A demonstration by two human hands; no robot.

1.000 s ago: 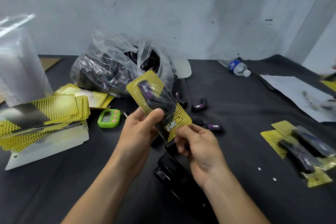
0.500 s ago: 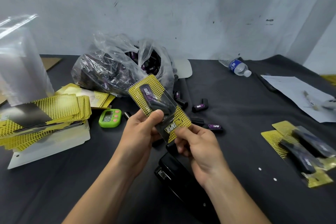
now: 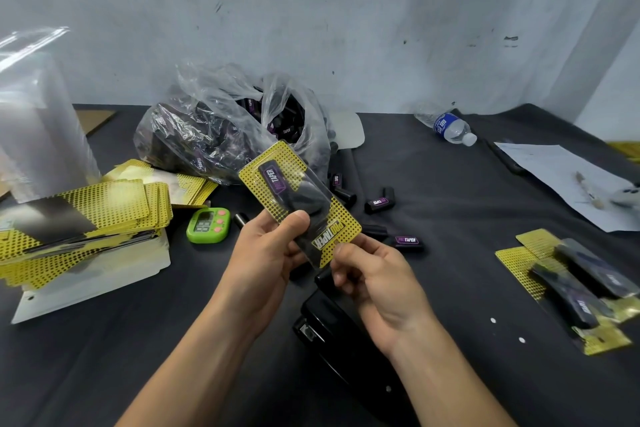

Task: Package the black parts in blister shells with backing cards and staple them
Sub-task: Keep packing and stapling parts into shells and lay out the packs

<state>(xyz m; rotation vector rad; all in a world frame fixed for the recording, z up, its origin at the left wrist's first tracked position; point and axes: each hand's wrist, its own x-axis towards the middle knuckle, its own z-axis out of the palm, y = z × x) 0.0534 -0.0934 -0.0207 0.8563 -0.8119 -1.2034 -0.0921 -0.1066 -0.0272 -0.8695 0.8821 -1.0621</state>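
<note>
Both my hands hold one blister pack above the table: a yellow dotted backing card under a clear shell with a black part inside. My left hand grips its middle, thumb on the shell. My right hand pinches its near corner. A black stapler lies on the table right below my hands. Loose black parts lie behind the pack. A clear plastic bag full of black parts sits further back. Finished packs lie at the right. A stack of yellow backing cards is at the left.
A green timer sits beside the card stack. Clear shells in plastic stand at the far left. A water bottle lies at the back right, near a white paper sheet. A wall closes off the table's far edge.
The pack has barely shifted in my hands; both grips stay the same.
</note>
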